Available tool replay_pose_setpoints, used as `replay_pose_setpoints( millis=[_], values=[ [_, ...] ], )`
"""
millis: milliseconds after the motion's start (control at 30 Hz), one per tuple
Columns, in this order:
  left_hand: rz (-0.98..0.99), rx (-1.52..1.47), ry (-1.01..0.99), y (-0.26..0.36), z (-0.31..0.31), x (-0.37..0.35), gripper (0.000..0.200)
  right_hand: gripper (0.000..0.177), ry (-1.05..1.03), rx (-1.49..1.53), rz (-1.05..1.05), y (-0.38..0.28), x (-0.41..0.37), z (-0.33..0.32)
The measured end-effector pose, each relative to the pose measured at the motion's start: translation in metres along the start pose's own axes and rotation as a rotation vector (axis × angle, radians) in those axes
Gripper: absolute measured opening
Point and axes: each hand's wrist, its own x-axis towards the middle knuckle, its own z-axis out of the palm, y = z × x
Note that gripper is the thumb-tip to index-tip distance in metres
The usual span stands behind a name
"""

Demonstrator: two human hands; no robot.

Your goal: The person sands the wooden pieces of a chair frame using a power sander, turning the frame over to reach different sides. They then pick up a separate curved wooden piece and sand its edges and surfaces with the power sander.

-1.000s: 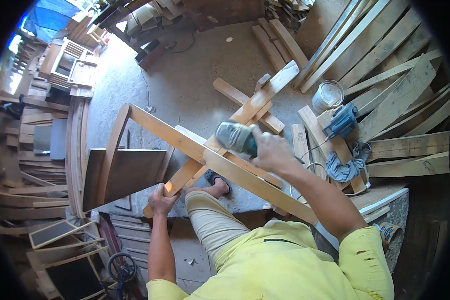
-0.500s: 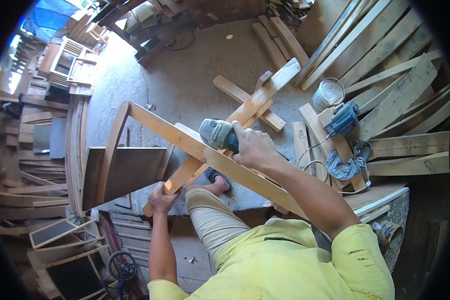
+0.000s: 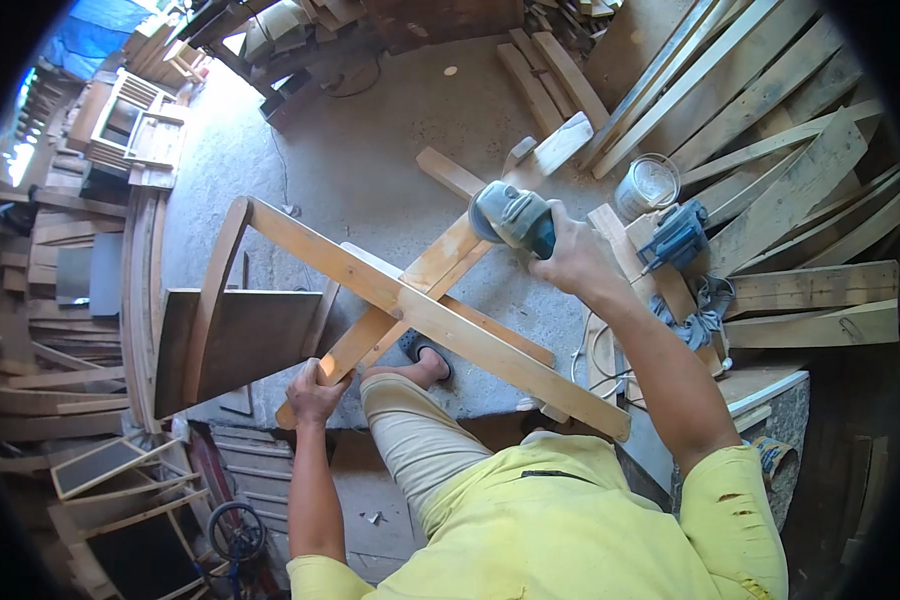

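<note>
A crossed wooden frame (image 3: 320,247) stands before me, with long planks meeting near its middle. My left hand (image 3: 316,393) is wrapped round the lower left end of one plank (image 3: 355,341). My right hand (image 3: 577,250) grips the body of a green and grey angle grinder (image 3: 520,220). The grinder's disc lies against or just above the upper part of that same plank; exact contact is hard to tell. A dark panel (image 3: 240,340) sits at the frame's left side.
A white bucket (image 3: 650,184) and a blue power tool (image 3: 678,236) with a cable and grey cloth (image 3: 692,320) are at the right. Stacked boards (image 3: 815,190) lean beyond them. Wooden frames (image 3: 140,500) lie at the lower left. A sandalled foot (image 3: 427,362) is under the frame.
My right hand has moved the grinder up and to the right, from near the crossing to farther along the plank. My left hand still holds the plank's lower end.
</note>
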Motion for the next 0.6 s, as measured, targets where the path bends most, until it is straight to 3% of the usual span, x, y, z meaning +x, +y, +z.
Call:
replay_pose_setpoints(
  millis=[233, 300, 600],
  values=[
    [0.02, -0.007, -0.008, 0.005, -0.005, 0.003, 0.048, 0.067, -0.025, -0.003, -0.119, -0.043, 0.0, 0.027],
    [0.015, 0.001, -0.013, 0.005, -0.005, 0.002, 0.049, 0.068, -0.121, 0.011, -0.204, -0.062, -0.004, 0.028],
    [-0.03, 0.017, -0.04, 0.003, -0.004, 0.002, 0.054, 0.062, -0.17, -0.041, -0.251, -0.09, -0.014, 0.025]
  ],
)
